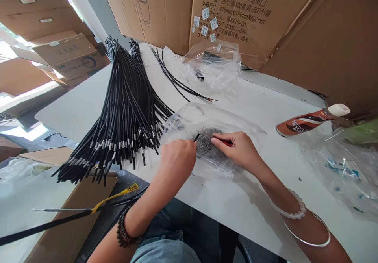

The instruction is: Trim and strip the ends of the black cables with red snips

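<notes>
Two grips, near each other, low over the white counter (236, 212). Left grip (179, 155) curled tight around a black cable end (196, 137), only a short stub in view; right grip (239, 149) pinched narrow on a slim red piece (226, 142), mostly hidden by fingers. Between and beyond both, a grey clump (210, 141) on or within a slack clear bag (233, 121); impossible to tell which.

Likely faults: a slip of the cable end, from so slender a hold; a snag, from the wiry roughness of the clump; a scatter of contents, from a tug on the film. Beside the left forearm (158, 194), a risk of cables sliding down, from a careless elbow, given the overhang of the black cable bundle (118, 105).

Outward from there: smooth, rubbery-looking lengths with silvery bands (109, 146) near blunt tips. To the right, a rounded brown bottle (307, 123), a possible spill from a knock. Farther back, curving loose cables (180, 84), then a second crumpled bag (227, 64), filmy and glinting. Behind, flat, matte cardboard boxes (165, 15) with printed characters.
</notes>
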`<state>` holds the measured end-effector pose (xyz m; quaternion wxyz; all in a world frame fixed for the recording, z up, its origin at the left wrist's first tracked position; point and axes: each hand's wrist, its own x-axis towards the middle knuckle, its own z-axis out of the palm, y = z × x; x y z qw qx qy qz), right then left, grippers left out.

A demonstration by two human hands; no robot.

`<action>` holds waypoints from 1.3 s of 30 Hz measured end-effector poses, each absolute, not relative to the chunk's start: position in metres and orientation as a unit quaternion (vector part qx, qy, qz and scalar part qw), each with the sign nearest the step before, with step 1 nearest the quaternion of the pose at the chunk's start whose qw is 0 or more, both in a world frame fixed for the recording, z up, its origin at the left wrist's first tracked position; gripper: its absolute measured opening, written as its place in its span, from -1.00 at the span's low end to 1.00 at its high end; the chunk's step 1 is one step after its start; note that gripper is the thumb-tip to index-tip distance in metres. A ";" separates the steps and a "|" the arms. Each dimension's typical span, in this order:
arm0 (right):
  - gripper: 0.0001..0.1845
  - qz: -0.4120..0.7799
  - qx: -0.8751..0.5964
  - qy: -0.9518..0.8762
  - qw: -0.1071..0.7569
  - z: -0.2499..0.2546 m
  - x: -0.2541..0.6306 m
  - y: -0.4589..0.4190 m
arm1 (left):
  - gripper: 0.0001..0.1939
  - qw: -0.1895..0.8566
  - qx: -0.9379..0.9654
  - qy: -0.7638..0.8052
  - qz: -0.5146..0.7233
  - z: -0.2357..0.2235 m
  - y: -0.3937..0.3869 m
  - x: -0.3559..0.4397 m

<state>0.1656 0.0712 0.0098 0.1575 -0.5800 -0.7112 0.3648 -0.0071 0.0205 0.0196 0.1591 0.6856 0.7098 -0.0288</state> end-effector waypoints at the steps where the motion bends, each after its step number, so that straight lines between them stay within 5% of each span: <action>1: -0.72 0.364 -0.580 -0.711 0.158 0.011 0.165 0.071 | -0.60 0.155 0.687 0.709 -0.037 0.020 0.021 -0.007; 39: -0.76 0.393 -0.560 -0.710 0.169 0.011 0.165 0.082 | -0.90 0.128 0.704 0.684 -0.138 0.043 0.032 -0.002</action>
